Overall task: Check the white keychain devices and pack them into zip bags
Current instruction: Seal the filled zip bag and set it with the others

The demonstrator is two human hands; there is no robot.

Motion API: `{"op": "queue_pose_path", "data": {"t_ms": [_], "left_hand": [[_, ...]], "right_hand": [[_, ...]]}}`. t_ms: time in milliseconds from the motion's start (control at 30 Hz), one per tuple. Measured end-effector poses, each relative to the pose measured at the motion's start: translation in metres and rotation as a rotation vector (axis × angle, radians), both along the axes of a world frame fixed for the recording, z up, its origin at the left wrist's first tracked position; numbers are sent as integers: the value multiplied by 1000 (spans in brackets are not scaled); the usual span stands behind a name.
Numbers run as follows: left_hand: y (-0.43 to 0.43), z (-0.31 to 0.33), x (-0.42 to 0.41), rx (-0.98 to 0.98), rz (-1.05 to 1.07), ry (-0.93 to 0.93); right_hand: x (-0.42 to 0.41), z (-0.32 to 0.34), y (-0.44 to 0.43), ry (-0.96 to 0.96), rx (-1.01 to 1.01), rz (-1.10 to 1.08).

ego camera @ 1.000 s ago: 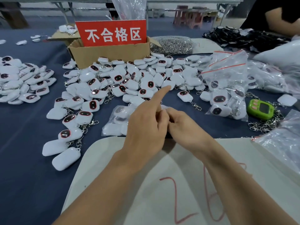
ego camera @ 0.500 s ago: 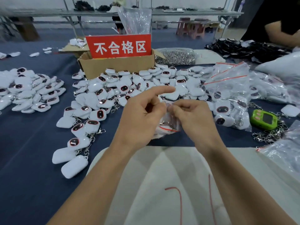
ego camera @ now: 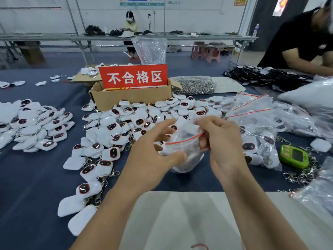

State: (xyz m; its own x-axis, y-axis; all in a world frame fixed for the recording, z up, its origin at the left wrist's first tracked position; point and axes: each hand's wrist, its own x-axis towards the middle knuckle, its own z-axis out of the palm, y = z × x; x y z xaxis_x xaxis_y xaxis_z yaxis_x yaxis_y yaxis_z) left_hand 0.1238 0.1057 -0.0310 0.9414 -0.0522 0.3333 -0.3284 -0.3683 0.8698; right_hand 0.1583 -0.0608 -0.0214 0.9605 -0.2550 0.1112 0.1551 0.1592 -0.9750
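Plastic zip bag (ego camera: 183,150), clear, red seal stripe, one item: held above the blue table cloth (ego camera: 36,177) at the centre of view, between both hands. Contents pale and blurred; count cannot be told.

Left hand (ego camera: 151,159): at the bag's 9 o'clock, thumb pressed on its lower side, fingers curled round its far edge, grasping it.

Right hand (ego camera: 225,143): at the bag's 3 o'clock, fingers pinching the red-striped mouth.

White keychain devices (ego camera: 115,130), loose heap, dark oval faces, metal clips: on the cloth from 9 to 12 o'clock of the hands, trailing down to 7 o'clock.

Second heap (ego camera: 30,123) of the same: far out at 9 o'clock, apart from the first.

Cardboard box (ego camera: 133,100) bearing a red sign (ego camera: 133,76) with white characters: 12 o'clock, touching the heap's far edge.

Bag of metal chains (ego camera: 194,85): 1 o'clock, just beside the box.

Filled zip bags (ego camera: 255,127), red-striped: 3 o'clock.

Green device (ego camera: 293,156), lying on loose chains: 4 o'clock.

White board (ego camera: 180,219): 6 o'clock, under the forearms.

Second person (ego camera: 302,46), dark shirt: 2 o'clock, at the table's far corner.
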Motion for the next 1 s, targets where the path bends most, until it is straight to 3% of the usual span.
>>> {"op": "queue_pose_path", "data": {"t_ms": [167, 300, 467, 667, 1000], "left_hand": [[-10, -21, 3, -240, 118, -53], [-13, -21, 7, -338, 139, -48], [-20, -17, 13, -399, 140, -59], [-13, -14, 12, -485, 77, 24], [-6, -10, 6, -615, 170, 145]], "right_hand": [[-8, -18, -21, -98, 57, -1], [-19, -38, -31, -88, -80, 155], [-26, -42, -27, -162, -80, 231], [-24, -43, -29, -121, -23, 67], [-29, -42, -17, -103, 28, 96]]}}
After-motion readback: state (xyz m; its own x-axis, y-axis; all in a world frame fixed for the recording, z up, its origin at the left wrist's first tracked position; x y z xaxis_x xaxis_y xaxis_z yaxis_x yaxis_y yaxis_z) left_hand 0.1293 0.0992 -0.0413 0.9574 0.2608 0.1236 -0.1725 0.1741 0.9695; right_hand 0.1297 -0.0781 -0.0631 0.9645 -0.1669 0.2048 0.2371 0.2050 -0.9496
